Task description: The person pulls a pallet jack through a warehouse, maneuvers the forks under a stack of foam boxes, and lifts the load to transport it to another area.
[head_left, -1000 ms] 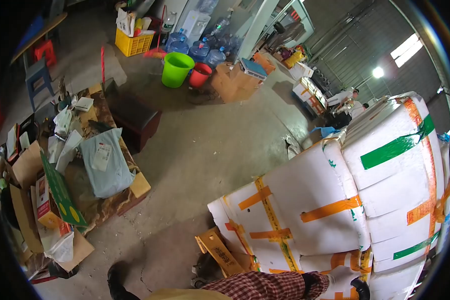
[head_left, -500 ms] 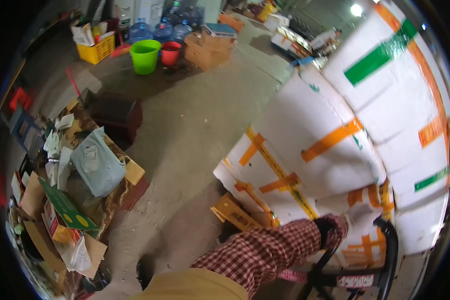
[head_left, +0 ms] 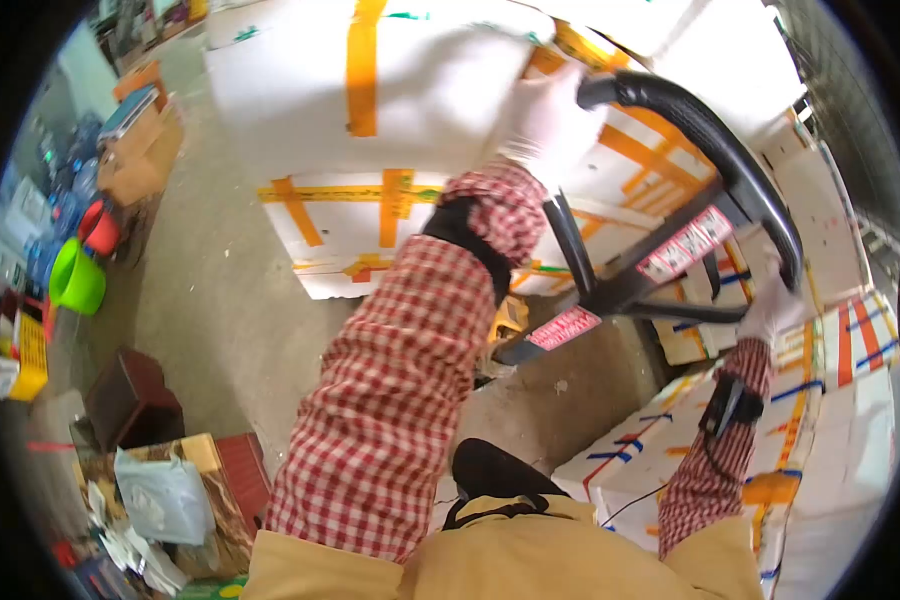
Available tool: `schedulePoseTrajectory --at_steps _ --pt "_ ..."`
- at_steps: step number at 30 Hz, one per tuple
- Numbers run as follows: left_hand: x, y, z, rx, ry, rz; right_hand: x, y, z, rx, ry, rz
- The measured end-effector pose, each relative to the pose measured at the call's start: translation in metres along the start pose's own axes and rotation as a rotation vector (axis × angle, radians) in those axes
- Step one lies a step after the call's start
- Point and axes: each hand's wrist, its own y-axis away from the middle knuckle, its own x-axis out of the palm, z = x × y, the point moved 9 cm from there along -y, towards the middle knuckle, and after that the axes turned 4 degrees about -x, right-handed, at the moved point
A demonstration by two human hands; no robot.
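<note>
A black loop handle (head_left: 710,125) with pink-and-white labels stands before stacked white foam boxes (head_left: 280,110) bound with orange and yellow tape. My left hand (head_left: 555,120), in a white glove, is closed round the handle's upper left corner, its fingertips largely hidden. Lower on the opposite side, my right hand (head_left: 770,300), also gloved, grips the handle near its right bend. Both forearms wear red-and-white checked sleeves, with black bands near the wrists.
More taped foam boxes (head_left: 690,420) lie at the lower right. A green bucket (head_left: 77,277), a red bucket (head_left: 99,228) and cardboard boxes (head_left: 140,150) are at the left. A dark red box (head_left: 133,400) stands near a low table holding a grey plastic bag (head_left: 162,500).
The view has swung to the right. My left hand and the handle now appear higher in the picture, and my right hand has come into view on the handle.
</note>
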Motion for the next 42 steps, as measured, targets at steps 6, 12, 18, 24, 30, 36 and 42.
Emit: schedulePoseTrajectory --at_steps 6,12,18,24,30,36,42 --pt "-0.017 0.019 -0.012 0.136 -0.049 -0.137 0.030 -0.017 -0.017 -0.013 -0.083 0.044" --pt "-0.042 0.035 -0.039 0.215 0.002 -0.209 0.032 -0.009 0.003 0.005 -0.109 0.024" --pt "-0.049 0.051 -0.048 0.070 -0.035 -0.198 0.035 -0.003 0.011 -0.150 -0.343 0.110" --pt "-0.059 0.056 -0.039 0.200 -0.185 -0.201 0.018 0.010 0.035 -0.469 -0.623 0.042" --pt "-0.100 0.014 0.031 0.089 -0.207 -0.070 0.064 0.005 0.048 -0.324 -0.419 0.166" --pt "-0.082 -0.002 0.026 -0.037 -0.156 -0.248 0.109 -0.009 0.039 -0.229 -0.648 0.301" --pt "-0.059 -0.010 0.047 -0.091 -0.092 -0.408 0.157 -0.026 0.026 -0.225 -0.834 0.393"
